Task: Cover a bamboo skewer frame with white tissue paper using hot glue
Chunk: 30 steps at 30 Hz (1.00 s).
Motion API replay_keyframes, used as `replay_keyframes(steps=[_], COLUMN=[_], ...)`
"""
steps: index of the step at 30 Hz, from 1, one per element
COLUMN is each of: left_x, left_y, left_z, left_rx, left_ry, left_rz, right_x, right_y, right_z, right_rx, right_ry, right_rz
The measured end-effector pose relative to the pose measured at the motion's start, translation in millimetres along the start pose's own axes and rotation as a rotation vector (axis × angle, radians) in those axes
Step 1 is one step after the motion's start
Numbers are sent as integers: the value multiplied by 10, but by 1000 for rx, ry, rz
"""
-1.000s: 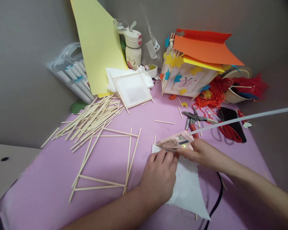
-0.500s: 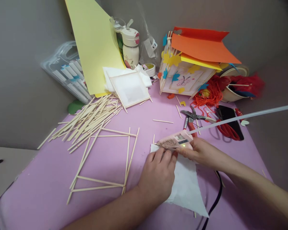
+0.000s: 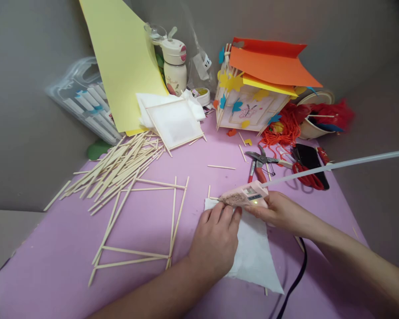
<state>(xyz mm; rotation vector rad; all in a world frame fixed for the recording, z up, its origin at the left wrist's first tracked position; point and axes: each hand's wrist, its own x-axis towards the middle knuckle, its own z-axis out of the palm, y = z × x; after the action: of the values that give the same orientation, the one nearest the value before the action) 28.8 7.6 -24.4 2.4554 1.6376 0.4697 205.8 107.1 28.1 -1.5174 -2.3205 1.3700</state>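
Pale pink glue gun [image 3: 244, 195] is held in the right hand [image 3: 277, 209], fingers closed around its rear; body tilted slightly, nozzle aimed left at the top edge of the white sheet [image 3: 254, 254]. Casing is marked by brownish blotches toward the nozzle; a small yellowish light is lit on the side, near a dark label. A long translucent glue stick [image 3: 352, 163] is seated in the back, rising to the right.

White sheet: thin, soft-looking, lower edge uneven, laid on the purple tabletop [image 3: 136, 292]. Its upper part is covered by the left hand [image 3: 216, 241], fingers bent and pressed down just below the nozzle; whether anything is pinched there cannot be told.

To the left, a stick frame [image 3: 116, 217] is laid beside the stick pile [image 3: 119, 166]. Behind the gun, red-handled pruners [image 3: 261, 159] are seen lying open.
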Motion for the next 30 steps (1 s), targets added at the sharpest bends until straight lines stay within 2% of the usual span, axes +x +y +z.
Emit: replay_keyframes(steps=[13,20,30], left_x=[-1,-5,2], left_y=[-13,-12,-13], left_z=[61,73,78], left_rx=[73,54,60], left_ry=[168,150,191], left_rz=[54,48,54], right_x=[-81,-127,-182], right_y=[88,119,210], right_z=[19,25,43], right_rx=[42,37,17], right_ry=[21,45,35], right_rz=[55,83,136])
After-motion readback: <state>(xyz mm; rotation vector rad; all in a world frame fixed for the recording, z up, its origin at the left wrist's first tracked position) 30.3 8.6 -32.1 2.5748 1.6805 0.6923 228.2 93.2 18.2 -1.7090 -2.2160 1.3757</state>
